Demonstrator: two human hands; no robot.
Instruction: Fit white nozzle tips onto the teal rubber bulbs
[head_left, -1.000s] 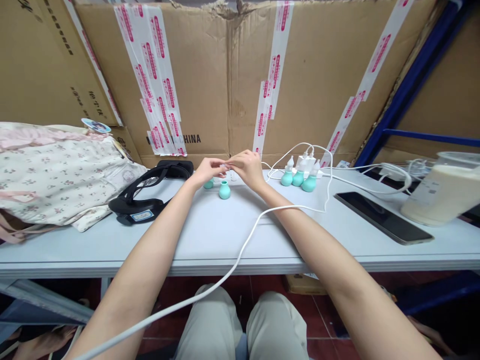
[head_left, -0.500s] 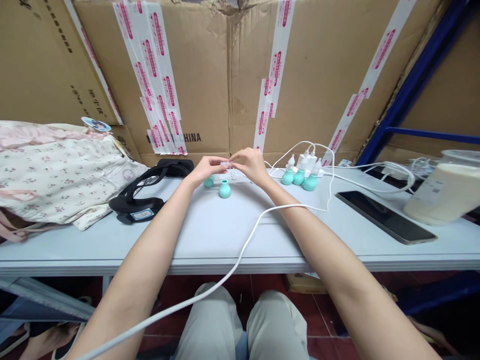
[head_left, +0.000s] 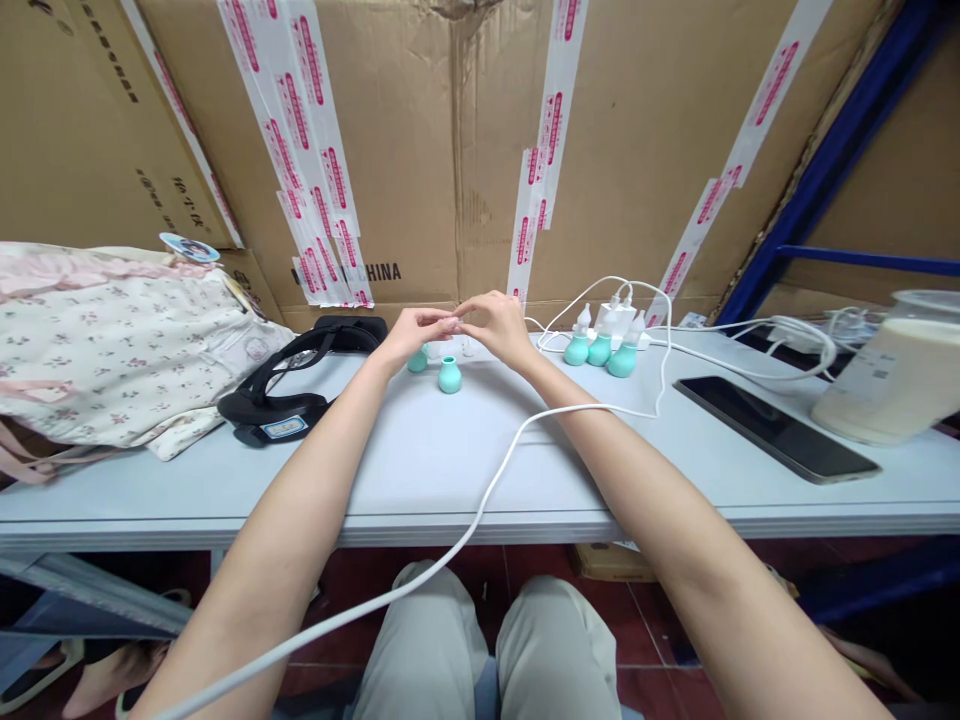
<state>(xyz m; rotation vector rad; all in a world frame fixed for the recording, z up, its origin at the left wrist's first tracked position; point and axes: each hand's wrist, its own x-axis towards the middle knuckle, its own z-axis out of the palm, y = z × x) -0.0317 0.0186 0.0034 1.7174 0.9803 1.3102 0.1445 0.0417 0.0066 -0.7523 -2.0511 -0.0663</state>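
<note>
My left hand point(head_left: 414, 334) and my right hand point(head_left: 498, 326) meet above the back of the table, fingertips pinched together. Between them is a small clear plastic piece point(head_left: 454, 326), mostly covered by the fingers. Just below stands a teal rubber bulb point(head_left: 450, 377) with its round mouth open at the top. A second teal bulb point(head_left: 418, 361) is partly hidden by my left hand. Behind the fingers, another clear plastic part point(head_left: 468, 346) is partly visible on the tabletop. To the right stand three teal bulbs point(head_left: 622, 360) fitted with clear pointed nozzles.
A white cable point(head_left: 495, 478) runs across the table and over my arms. At right are a white charger point(head_left: 616, 318), a phone point(head_left: 776, 428) and a plastic cup point(head_left: 892, 375). A black headset point(head_left: 274, 410) and a floral bag point(head_left: 112, 350) lie left. Cardboard point(head_left: 405, 150) stands behind.
My fingertips have closed in around the clear piece, so less of it shows. The right hand's fingers have shifted slightly left. The bulbs stay in place.
</note>
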